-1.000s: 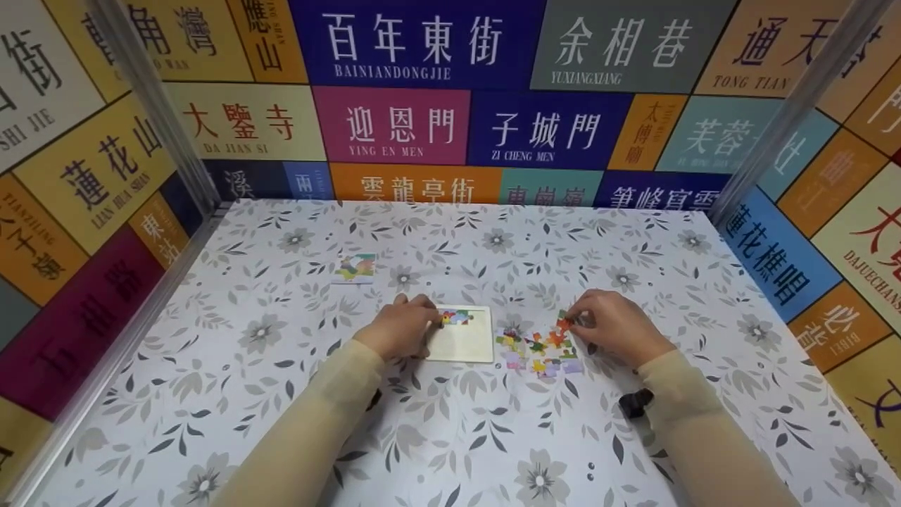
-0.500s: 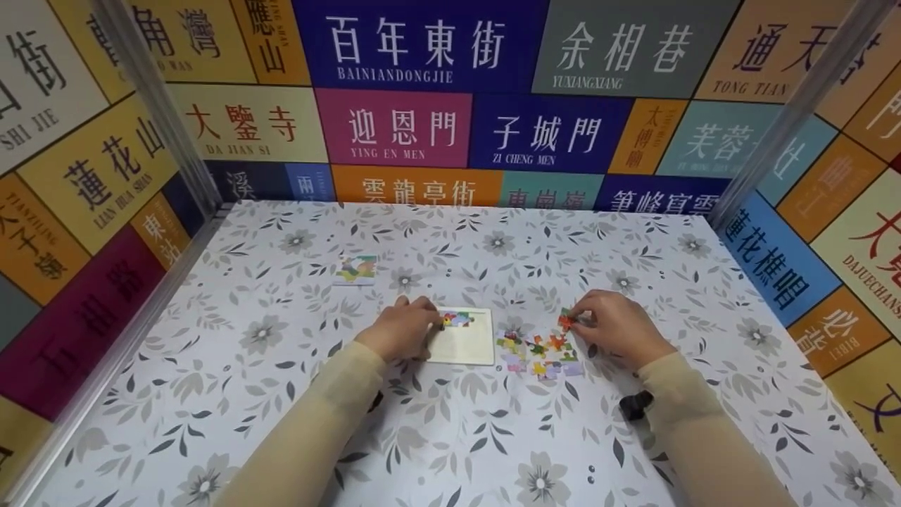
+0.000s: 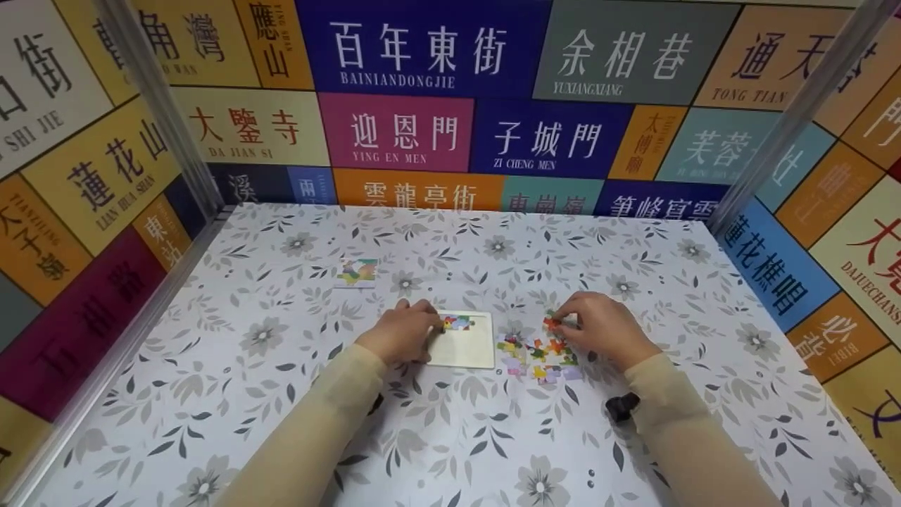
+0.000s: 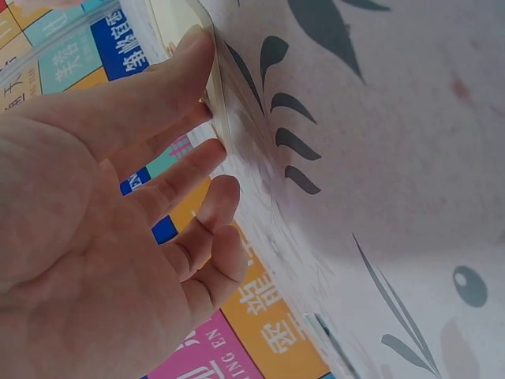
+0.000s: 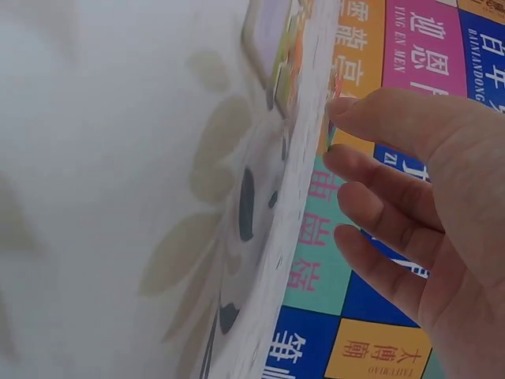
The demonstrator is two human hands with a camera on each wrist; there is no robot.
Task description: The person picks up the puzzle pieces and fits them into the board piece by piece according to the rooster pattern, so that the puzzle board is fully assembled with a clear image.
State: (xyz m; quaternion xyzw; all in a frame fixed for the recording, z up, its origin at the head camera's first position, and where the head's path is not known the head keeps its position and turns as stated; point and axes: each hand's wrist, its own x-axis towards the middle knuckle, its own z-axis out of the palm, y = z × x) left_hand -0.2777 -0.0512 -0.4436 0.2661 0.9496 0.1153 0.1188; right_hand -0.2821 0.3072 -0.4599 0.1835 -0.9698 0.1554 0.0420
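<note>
A shallow cream puzzle tray (image 3: 461, 348) lies flat on the table, with several joined jigsaw pieces (image 3: 460, 323) along its far side. My left hand (image 3: 400, 332) holds the tray by its left end; in the left wrist view the thumb (image 4: 193, 59) lies on its edge and the other fingers bend beside it. Between thumb and index finger, my right hand (image 3: 602, 327) pinches an orange and green jigsaw piece (image 3: 551, 322), raised off the table in the right wrist view. Just below that hand, loose jigsaw pieces (image 3: 540, 372) are spread to the right of the tray.
A small square picture card with a puzzle image (image 3: 357, 272) lies farther back on the left. Flower-patterned white cloth (image 3: 450, 436) covers the table. Printed panels with large characters (image 3: 398, 134) wall in the back and both sides.
My right hand has shifted slightly left with the pinched jigsaw piece, passing over the loose ones. The left hand stays on the tray. The view has tilted up a little.
</note>
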